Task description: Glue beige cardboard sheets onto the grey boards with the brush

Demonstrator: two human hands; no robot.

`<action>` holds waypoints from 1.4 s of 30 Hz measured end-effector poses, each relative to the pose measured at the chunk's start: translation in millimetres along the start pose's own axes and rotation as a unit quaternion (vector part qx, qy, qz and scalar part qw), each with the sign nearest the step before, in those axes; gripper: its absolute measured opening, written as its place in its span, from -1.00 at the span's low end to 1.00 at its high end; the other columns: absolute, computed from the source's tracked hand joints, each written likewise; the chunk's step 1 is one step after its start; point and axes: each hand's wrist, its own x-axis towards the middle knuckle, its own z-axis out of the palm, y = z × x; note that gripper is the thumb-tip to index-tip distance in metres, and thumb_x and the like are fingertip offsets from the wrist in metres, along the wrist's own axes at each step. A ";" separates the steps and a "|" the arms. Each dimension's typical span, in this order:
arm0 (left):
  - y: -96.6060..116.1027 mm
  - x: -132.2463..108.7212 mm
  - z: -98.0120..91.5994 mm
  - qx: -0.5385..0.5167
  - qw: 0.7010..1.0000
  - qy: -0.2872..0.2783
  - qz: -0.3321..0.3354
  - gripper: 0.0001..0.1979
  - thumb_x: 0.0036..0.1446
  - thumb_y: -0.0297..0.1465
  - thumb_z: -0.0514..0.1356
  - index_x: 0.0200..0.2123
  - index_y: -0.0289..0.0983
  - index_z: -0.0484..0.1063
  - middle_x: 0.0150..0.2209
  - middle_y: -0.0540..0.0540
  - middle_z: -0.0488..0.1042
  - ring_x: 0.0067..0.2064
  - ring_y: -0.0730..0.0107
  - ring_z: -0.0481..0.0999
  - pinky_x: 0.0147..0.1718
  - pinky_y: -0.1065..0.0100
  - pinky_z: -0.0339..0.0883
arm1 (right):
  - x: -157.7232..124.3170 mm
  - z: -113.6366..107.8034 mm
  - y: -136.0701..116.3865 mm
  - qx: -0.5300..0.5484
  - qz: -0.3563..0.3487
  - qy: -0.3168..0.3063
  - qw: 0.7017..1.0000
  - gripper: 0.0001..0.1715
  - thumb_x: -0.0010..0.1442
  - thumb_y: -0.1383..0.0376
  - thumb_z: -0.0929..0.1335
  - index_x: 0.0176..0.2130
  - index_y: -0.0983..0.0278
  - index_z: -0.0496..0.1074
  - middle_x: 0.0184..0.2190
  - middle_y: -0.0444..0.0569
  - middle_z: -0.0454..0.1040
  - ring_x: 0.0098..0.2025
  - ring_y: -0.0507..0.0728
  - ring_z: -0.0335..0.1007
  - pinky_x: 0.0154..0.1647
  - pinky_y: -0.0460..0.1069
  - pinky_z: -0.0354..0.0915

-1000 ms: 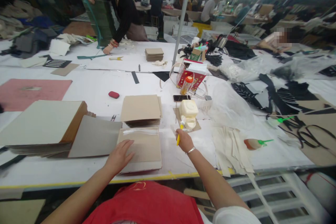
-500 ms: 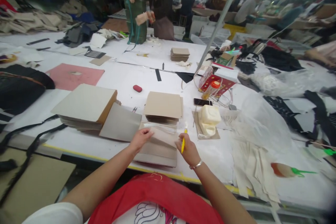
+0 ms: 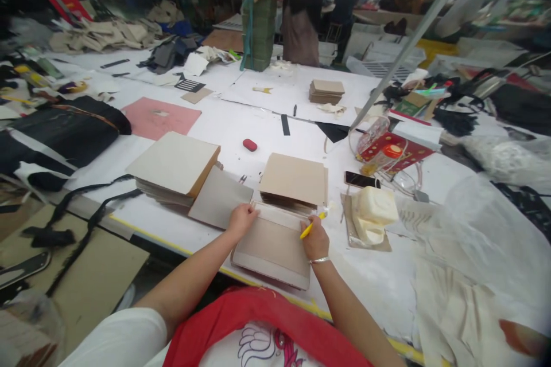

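Observation:
A beige panel (image 3: 271, 243) lies in front of me near the table edge, with a pale strip (image 3: 279, 218) along its far side. My left hand (image 3: 243, 221) pinches the strip's left end at the panel's far left corner. At the far right corner, my right hand (image 3: 316, 239) is closed around a slim yellow pen-like tool (image 3: 307, 230), and its fingertips meet the strip's right end. Just beyond is a stack of beige boards (image 3: 295, 178). A grey sheet (image 3: 221, 198) leans against a taller board stack (image 3: 176, 163) on the left.
A cream plastic container (image 3: 374, 212) stands on a board at right, near a phone (image 3: 361, 179) and an orange-capped bottle (image 3: 383, 159). A red oval case (image 3: 249, 144) lies farther back. A slanted metal pole (image 3: 408, 49) crosses the right side. A co-worker (image 3: 303, 6) stands across the table.
The strip was held raised over the panel; it now lies along the panel's far side, between both hands. The view has swung left. The co-worker's hands have gone up above the green stack.

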 end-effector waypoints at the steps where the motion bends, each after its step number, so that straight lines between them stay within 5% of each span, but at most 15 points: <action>1: -1.5 2.0 1.6 -0.007 1.000 -0.006 -0.012 -0.74 -0.05 -0.23 0.12 -0.61 -0.30 0.34 -0.56 0.00 0.34 -0.47 0.45 0.29 -0.46 0.44 0.07 | 0.9 1.3 0.2 -0.006 -0.002 -0.001 1.000 -0.63 0.15 0.15 0.16 -0.12 0.32 0.24 -0.42 -0.02 0.41 -0.42 0.08 0.32 -0.43 -0.08 0.12; 19: -3.6 7.5 6.9 -0.003 0.999 -0.012 -0.036 -0.71 -0.03 -0.20 0.09 -0.63 -0.28 0.28 -0.60 0.01 0.30 -0.52 0.46 0.25 -0.51 0.43 0.01 | 7.5 6.4 -3.1 -0.067 -0.006 0.003 0.998 -0.66 0.14 0.17 0.22 -0.12 0.31 0.22 -0.39 -0.02 0.42 -0.39 0.07 0.33 -0.44 -0.10 0.12; 22: -11.3 -2.3 -9.7 0.029 0.998 0.042 -0.022 -0.70 -0.03 -0.19 0.10 -0.64 -0.27 0.24 -0.56 0.00 0.29 -0.47 0.45 0.26 -0.46 0.42 0.08 | 6.8 -2.2 2.3 -0.060 -0.037 0.060 0.996 -0.57 0.14 0.12 0.21 -0.08 0.34 0.19 -0.28 0.07 0.41 -0.30 0.11 0.34 -0.38 -0.07 0.19; 26: -49.1 -34.6 -53.9 0.043 0.979 0.198 0.005 -0.75 0.03 -0.22 0.05 -0.58 -0.24 0.21 -0.50 -0.02 0.26 -0.38 0.40 0.28 -0.30 0.37 0.17 | 0.6 -23.3 15.4 -0.047 -0.072 0.135 0.987 -0.52 0.13 0.07 0.22 -0.09 0.37 0.20 -0.32 0.07 0.39 -0.30 0.12 0.34 -0.35 -0.05 0.22; 30: -100.5 -57.1 -91.7 0.028 0.941 0.329 -0.082 -0.72 -0.03 -0.15 0.10 -0.42 -0.25 0.24 -0.40 -0.05 0.29 -0.28 0.34 0.32 -0.21 0.28 0.21 | -10.6 -43.7 13.3 0.006 -0.087 0.161 0.983 -0.59 0.11 0.09 0.24 -0.15 0.34 0.20 -0.43 -0.03 0.37 -0.39 0.08 0.33 -0.38 -0.06 0.23; 33: -122.3 -48.3 -100.0 -0.074 0.950 0.261 -0.154 -0.56 -0.13 -0.11 0.17 -0.26 -0.31 0.27 -0.35 -0.08 0.37 -0.30 0.34 0.39 -0.27 0.29 0.27 | -17.6 -51.0 -2.0 0.053 -0.091 0.150 0.983 -0.63 0.11 0.10 0.24 -0.18 0.31 0.20 -0.44 -0.05 0.37 -0.43 0.06 0.33 -0.43 -0.08 0.22; 36: -122.2 -37.3 -100.4 -0.144 0.966 0.150 -0.156 -0.62 -0.03 -0.16 0.09 -0.24 -0.35 0.32 -0.43 -0.08 0.43 -0.40 0.38 0.42 -0.35 0.34 0.29 | -20.4 -53.8 -18.9 0.091 -0.086 0.126 0.984 -0.66 0.11 0.11 0.23 -0.20 0.30 0.21 -0.48 -0.09 0.35 -0.46 0.04 0.34 -0.45 -0.09 0.23; 42: -93.7 -78.7 -125.5 -0.017 0.973 0.230 0.022 -0.71 0.10 -0.26 -0.01 -0.24 -0.27 0.39 -0.28 -0.11 0.45 -0.23 0.35 0.41 -0.16 0.32 0.24 | -23.8 -66.4 -39.3 0.127 -0.133 0.133 0.974 -0.69 0.11 0.16 0.24 -0.17 0.28 0.23 -0.40 -0.05 0.38 -0.40 0.04 0.36 -0.36 -0.06 0.29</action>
